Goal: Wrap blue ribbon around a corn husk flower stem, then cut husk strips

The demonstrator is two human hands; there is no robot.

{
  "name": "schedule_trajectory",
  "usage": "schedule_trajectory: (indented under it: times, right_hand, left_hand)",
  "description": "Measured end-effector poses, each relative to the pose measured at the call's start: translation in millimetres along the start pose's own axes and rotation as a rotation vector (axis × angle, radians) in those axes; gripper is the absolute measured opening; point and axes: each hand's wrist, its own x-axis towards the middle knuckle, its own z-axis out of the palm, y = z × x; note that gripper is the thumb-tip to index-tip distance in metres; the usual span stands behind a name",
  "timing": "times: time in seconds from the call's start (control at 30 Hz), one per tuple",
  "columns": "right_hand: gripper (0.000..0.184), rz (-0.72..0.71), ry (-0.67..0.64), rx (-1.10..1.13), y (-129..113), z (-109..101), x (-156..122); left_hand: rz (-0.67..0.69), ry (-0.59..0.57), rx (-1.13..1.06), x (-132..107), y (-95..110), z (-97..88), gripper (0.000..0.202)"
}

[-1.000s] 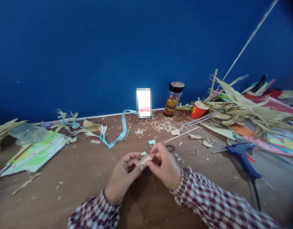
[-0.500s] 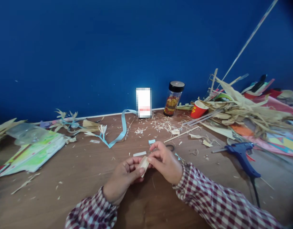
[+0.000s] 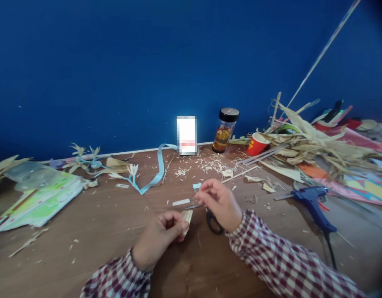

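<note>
Pinching a pale husk-like piece (image 3: pixel 187 215) between thumb and fingers, the left hand (image 3: pixel 161 238) is keeping its grip closed over the brown tabletop (image 3: pixel 100 256), near the middle. Measured from that piece, the right hand (image 3: pixel 222 205) is curling at two o'clock above black-handled scissors (image 3: pixel 209 220), whose blade is poking out beside the fingertips; whether these are clamped on the scissors, I cannot tell. A small white strip (image 3: pixel 181 202) is lying near the piece at eleven, a light-blue ribbon (image 3: pixel 160 163) is winding farther off that way, a dark-lidded jar (image 3: pixel 223 134) is standing at one, dried husks (image 3: pixel 303 149) are sprawling at two, and a blue glue gun (image 3: pixel 315 207) is resting well apart at three.
</note>
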Motion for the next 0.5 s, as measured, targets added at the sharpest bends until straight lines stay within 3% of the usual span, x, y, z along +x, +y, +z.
schedule_trajectory:
  times: [0.07, 0.23, 0.4, 0.5]
  right_hand:
    - [0.012, -0.038, 0.008, -0.183, 0, -17, 7]
    - [0.019, -0.105, -0.312, -0.894, -8, -51, 10]
    - [0.042, -0.108, -0.423, -1.109, -18, -46, 2]
    - [0.024, -0.089, -0.429, -1.148, -20, -41, 1]
  left_hand:
    - [0.055, 0.058, -0.066, 1, 0, -0.6, 0.018]
    - [0.114, 0.229, -0.305, 7, 0, -7.0, 0.02]
    - [0.136, 0.293, -0.329, 10, -1, -12.0, 0.02]
    - [0.105, 0.3, -0.377, 11, 0, -13.7, 0.02]
